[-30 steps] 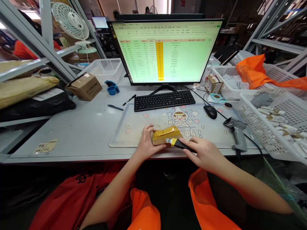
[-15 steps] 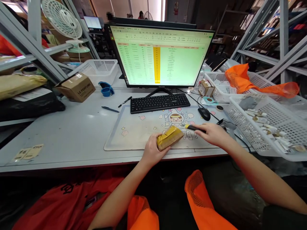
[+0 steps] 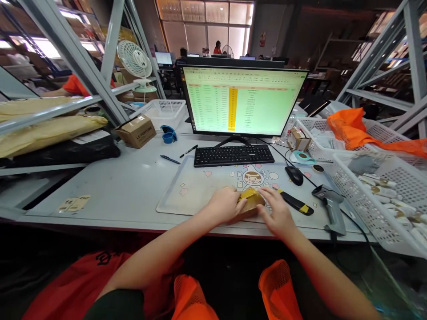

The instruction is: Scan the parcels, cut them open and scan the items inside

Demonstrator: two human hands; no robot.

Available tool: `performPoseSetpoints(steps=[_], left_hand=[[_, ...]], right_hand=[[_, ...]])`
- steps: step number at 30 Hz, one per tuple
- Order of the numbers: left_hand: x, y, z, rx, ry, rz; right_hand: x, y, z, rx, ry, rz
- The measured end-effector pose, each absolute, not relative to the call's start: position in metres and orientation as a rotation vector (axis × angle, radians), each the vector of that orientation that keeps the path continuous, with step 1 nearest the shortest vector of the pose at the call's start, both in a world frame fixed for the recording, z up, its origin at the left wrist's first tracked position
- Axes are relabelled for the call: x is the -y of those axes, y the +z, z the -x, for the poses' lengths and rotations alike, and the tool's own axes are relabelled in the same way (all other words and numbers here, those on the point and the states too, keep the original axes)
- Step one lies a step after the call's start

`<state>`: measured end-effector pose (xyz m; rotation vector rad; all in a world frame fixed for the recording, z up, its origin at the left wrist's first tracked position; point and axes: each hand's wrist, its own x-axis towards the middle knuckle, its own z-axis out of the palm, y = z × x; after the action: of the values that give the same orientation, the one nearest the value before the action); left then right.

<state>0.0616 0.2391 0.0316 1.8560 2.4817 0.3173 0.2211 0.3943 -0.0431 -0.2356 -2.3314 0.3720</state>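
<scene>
A small package wrapped in yellow tape (image 3: 251, 201) lies on the printed desk mat (image 3: 196, 191) near the table's front edge. My left hand (image 3: 225, 205) is curled round its left side and my right hand (image 3: 278, 213) grips its right side, so both hold it. A black utility knife with a yellow end (image 3: 296, 203) lies on the mat just right of my right hand, apart from it.
Behind the mat stand a black keyboard (image 3: 233, 155) and a monitor (image 3: 243, 101) showing a spreadsheet. A mouse (image 3: 294, 175) and a barcode scanner (image 3: 330, 205) lie to the right. White baskets (image 3: 383, 195) hold small items; a cardboard box (image 3: 136, 131) sits at the left.
My right hand has put the knife down on the mat and come back to the package. Both hands now hold the package, which lies flatter than before.
</scene>
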Motion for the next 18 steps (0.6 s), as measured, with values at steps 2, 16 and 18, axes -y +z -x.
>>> performPoseSetpoints(steps=[2, 16, 18], left_hand=[[-0.24, 0.026, -0.066, -2.495, 0.302, -1.91], [-0.261, 0.019, 0.011, -2.232, 0.689, -1.297], [-0.262, 0.017, 0.015, -2.203, 0.72, -1.281]], right_hand=[[-0.369, -0.05, -0.206, 2.295, 0.357, 0.151], [-0.365, -0.048, -0.204, 2.268, 0.227, 0.105], [-0.369, -0.05, -0.216, 2.241, 0.181, -0.072]])
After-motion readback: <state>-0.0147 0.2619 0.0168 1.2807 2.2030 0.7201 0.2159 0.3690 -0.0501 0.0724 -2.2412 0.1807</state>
